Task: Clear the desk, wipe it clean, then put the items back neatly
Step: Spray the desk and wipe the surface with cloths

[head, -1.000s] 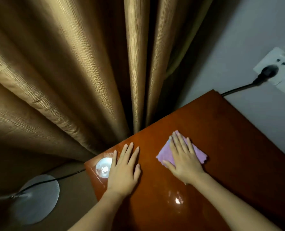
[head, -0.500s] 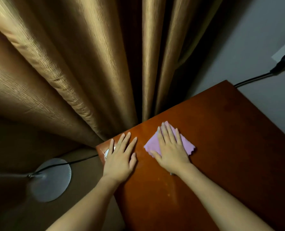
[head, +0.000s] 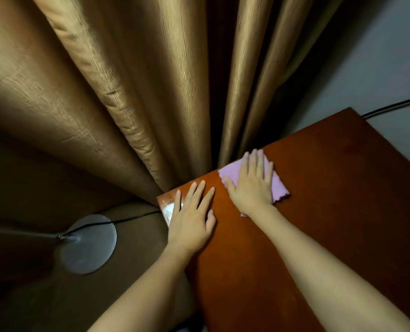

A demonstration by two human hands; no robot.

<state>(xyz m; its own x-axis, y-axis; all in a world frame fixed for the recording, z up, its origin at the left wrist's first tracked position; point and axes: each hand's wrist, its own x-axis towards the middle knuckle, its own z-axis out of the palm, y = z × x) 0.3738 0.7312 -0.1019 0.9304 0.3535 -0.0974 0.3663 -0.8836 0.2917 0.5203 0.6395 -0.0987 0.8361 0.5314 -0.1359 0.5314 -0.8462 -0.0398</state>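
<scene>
While my flat right hand [head: 252, 188] has pushed the pink cloth [head: 279, 185] to the desk [head: 343, 188] edge (wiping continues), my left hand [head: 192, 219] rests flat, fingers straight.

We see a pink cloth [head: 279, 188] with scalloped edges lying flat at the far edge of the glossy reddish-brown table [head: 343, 200], by the curtain.

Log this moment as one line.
step: wiping | right hand: flat on pink cloth at desk back edge | left hand: flat on desk corner | desk items: none visible
</scene>
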